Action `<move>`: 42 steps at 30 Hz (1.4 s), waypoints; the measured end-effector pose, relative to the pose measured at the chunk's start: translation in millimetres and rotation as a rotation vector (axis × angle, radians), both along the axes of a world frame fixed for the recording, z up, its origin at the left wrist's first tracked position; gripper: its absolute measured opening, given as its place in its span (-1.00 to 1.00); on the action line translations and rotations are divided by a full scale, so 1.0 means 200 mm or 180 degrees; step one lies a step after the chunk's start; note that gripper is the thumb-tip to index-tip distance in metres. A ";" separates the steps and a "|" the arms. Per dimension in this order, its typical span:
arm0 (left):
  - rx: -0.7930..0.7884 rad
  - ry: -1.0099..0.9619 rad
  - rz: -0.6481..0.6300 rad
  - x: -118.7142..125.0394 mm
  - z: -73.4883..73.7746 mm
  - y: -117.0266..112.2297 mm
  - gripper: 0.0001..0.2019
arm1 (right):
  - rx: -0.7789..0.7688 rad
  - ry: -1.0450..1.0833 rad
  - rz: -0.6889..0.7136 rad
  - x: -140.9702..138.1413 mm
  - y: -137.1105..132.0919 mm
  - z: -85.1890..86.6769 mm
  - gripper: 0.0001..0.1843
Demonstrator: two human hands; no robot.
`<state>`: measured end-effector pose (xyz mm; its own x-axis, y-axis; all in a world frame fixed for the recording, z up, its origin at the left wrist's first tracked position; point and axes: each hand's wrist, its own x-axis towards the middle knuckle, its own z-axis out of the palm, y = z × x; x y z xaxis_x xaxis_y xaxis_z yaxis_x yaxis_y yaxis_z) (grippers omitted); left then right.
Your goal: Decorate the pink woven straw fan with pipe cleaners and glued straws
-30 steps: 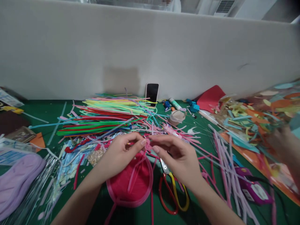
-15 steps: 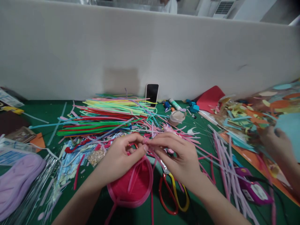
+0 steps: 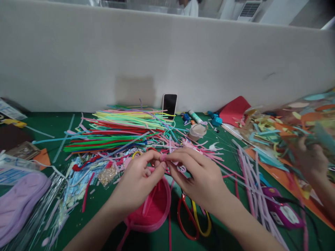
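Both my hands meet at mid-view over the green table. My left hand [image 3: 140,181] pinches a small piece of pink pipe cleaner [image 3: 163,158] between thumb and forefinger. From the other side, my right hand [image 3: 200,174] grips the same piece, its thumb partly hidden behind the fingers. Below my left hand lies a red round piece with a pink pipe-cleaner rim [image 3: 167,212], partly covered by that hand. Scissors [image 3: 187,218] with one red and one yellow handle loop rest under my right hand, their blades hidden.
Multicoloured pipe cleaners [image 3: 123,130] are heaped behind my hands, near a propped phone [image 3: 170,104] and a paper cup [image 3: 197,131]. Purple slipper-shaped pieces [image 3: 23,205] lie left. At right are a purple glue gun [image 3: 284,211], paper scraps and another person's hand [image 3: 311,160].
My fingers have shifted slightly around the pink pipe cleaner, and the strand hanging under my right hand no longer shows. The other person's hand has moved a light blue sheet, now blurred.
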<state>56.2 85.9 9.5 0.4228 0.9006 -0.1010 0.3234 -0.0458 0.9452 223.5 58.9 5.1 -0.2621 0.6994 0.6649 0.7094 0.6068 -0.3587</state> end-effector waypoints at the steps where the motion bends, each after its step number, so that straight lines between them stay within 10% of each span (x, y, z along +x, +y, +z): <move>1: -0.0091 -0.0083 0.0054 0.01 0.00 -0.01 -0.80 | 0.0038 -0.0021 -0.0029 0.00 0.00 0.00 -0.85; 11: 0.0814 0.0783 0.0282 0.01 -0.02 0.00 -0.82 | -0.0195 -0.0258 -0.0215 -0.05 0.00 -0.03 -0.83; 20: -0.0593 -0.0295 -0.0344 -0.06 0.04 0.01 -0.76 | -0.0605 0.0505 0.0470 0.01 0.01 0.02 -0.85; 42: -0.0416 -0.0479 0.0072 -0.01 0.05 -0.01 -0.75 | 0.0268 0.0156 0.0489 0.01 -0.05 -0.02 -0.74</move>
